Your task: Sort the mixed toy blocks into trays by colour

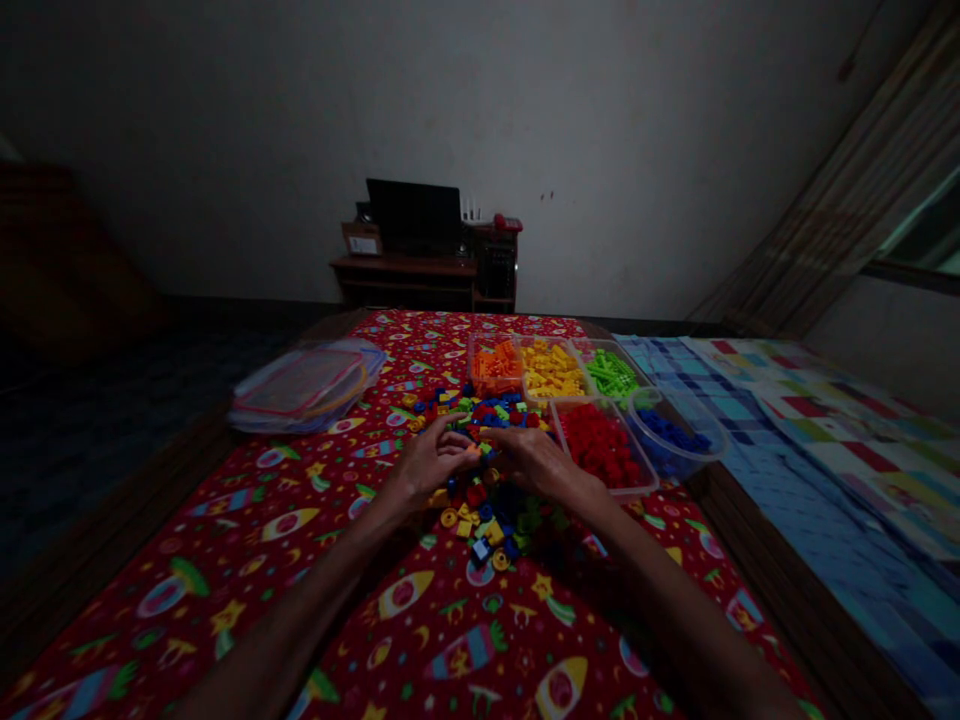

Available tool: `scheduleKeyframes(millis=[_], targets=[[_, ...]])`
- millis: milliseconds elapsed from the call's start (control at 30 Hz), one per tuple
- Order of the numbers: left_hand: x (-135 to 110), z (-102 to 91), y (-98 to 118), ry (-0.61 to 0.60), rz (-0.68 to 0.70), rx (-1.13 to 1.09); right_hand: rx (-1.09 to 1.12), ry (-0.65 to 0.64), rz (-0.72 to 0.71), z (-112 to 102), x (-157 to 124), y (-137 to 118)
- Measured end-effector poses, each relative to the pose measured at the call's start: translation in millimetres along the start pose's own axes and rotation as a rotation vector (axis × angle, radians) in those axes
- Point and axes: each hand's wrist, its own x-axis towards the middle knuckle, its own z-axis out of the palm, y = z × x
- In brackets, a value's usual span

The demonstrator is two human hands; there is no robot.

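Observation:
A mixed pile of colourful plastic toy bricks (491,530) lies on the red patterned cloth. My left hand (431,460) is over the left side of the pile, its fingers curled towards the thumb. A small orange spot shows at its fingertips, too small to name. Facing it from the right, my right hand (536,462) reaches over the pile with its index finger stretched out. Its other fingers are partly hidden. Beyond the hands are clear boxes of orange bricks (496,368), yellow bricks (553,370) and green bricks (611,375). Red bricks (600,445) fill a box beside my right hand.
A round clear tub (718,452) with blue bricks (671,432) stands right of the red ones. Stacked clear lids (304,385) lie on the left of the cloth (285,590). Checked bedding (817,500) is on the right. A monitor (415,217) stands on a far desk.

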Motion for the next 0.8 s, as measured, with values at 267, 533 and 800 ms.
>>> scheduleKeyframes(millis=[267, 533, 800], targets=[[-4, 8.6, 7, -0.01, -0.106, -0.154, -0.045, -0.031, 0.02, 0, 6, -4], [-4, 9.3, 6, -0.035, -0.047, -0.078, -0.021, -0.031, 0.023, 4, 3, -9], [-2, -10.0, 8, 0.115, 0.229, 0.449, -0.121, 0.228, 0.228, -48, 70, 35]])
